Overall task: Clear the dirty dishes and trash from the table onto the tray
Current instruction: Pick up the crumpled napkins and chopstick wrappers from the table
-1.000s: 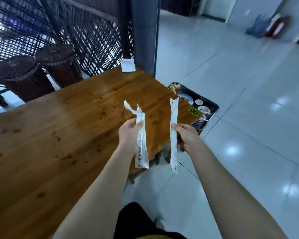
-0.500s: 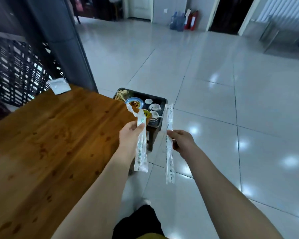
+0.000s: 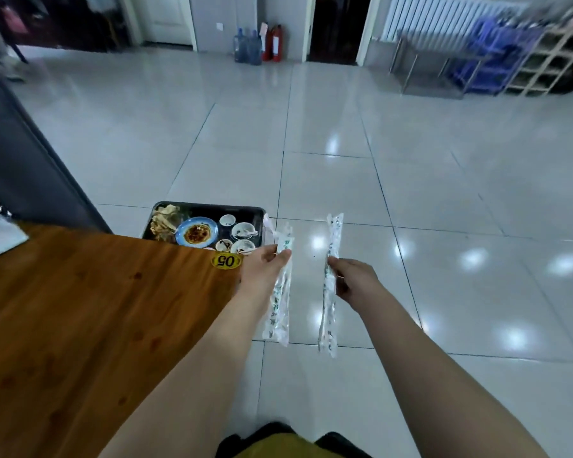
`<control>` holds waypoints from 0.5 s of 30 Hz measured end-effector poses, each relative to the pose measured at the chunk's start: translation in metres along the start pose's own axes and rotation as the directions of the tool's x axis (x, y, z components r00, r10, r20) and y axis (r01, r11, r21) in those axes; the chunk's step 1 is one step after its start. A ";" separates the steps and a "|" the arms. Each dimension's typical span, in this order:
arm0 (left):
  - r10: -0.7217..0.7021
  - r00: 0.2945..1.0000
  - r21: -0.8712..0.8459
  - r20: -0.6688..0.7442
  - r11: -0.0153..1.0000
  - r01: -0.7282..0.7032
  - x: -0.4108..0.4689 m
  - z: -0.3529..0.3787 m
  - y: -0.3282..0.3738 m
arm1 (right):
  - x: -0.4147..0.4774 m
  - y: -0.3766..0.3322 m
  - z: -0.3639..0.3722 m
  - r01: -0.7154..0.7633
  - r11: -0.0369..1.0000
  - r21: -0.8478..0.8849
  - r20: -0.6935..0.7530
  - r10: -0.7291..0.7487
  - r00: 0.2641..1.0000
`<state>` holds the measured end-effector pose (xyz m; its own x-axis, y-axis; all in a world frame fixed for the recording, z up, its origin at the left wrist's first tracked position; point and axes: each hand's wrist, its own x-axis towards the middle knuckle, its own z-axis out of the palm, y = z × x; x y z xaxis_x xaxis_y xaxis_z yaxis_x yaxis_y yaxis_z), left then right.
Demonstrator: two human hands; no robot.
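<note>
Tray: black, beyond the table edge; holds a blue plate of leftovers, small white bowls and brownish scraps.
Left hand: pinches the first chopstick wrapper just beside the tray.
Right hand: curled round the second chopstick wrapper.

Both clear wrappers carry green print, the tabletop is orange-brown wood grain with a yellow oval sticker numbered in black, the tray is black, and the plate has a blue rim.
</note>
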<state>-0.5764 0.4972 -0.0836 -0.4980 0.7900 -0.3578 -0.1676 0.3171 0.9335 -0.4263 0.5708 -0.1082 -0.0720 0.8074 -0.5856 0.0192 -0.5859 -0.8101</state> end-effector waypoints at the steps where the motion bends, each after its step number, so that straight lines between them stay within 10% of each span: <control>1: 0.003 1.000 0.026 0.018 1.000 -0.003 0.004 0.003 0.000 | 0.003 -0.001 0.004 -0.001 1.000 0.022 -0.010 0.001 1.000; 15: 0.021 0.999 0.140 0.043 0.990 -0.027 0.101 0.050 0.015 | 0.094 -0.058 0.002 -0.009 0.999 0.040 0.005 0.009 1.000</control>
<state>-0.5869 0.6079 -0.1068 -0.4645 0.8183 -0.3385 -0.0337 0.3657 0.9301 -0.4362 0.6807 -0.1163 -0.0766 0.8019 -0.5926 -0.0197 -0.5954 -0.8032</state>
